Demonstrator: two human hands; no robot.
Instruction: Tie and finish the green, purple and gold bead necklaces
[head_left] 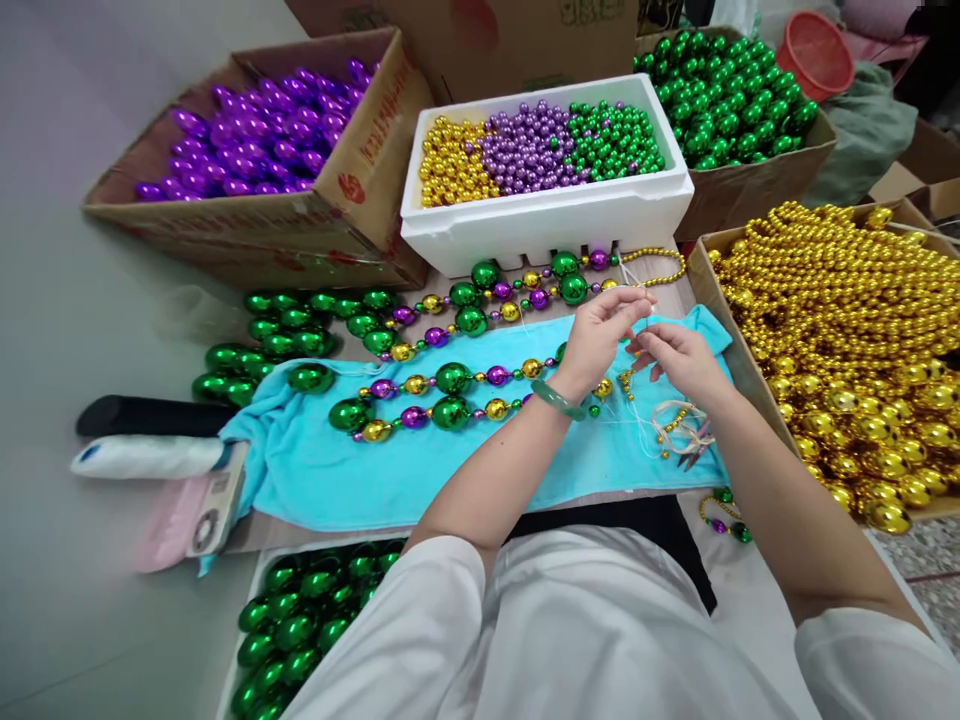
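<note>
Both hands meet over the turquoise towel (420, 470): the left hand (600, 335) pinches a thin white string (637, 425), the right hand (675, 362) pinches it alongside. The bead strand (450, 395) trails away leftward from the left hand.

The thread between the left hand (600, 335) and right hand (679, 360) is too thin to follow, and whether the fingertips pinch it cannot be told. The left forearm hides part of the bead string (420, 400) on the towel (337, 480), and the small tool (697, 445) by the right wrist is too small to identify. The gold box (847, 330) runs off the right edge, the green tray (300, 620) off the bottom, and print on the purple box (375, 140) is blurred.
</note>
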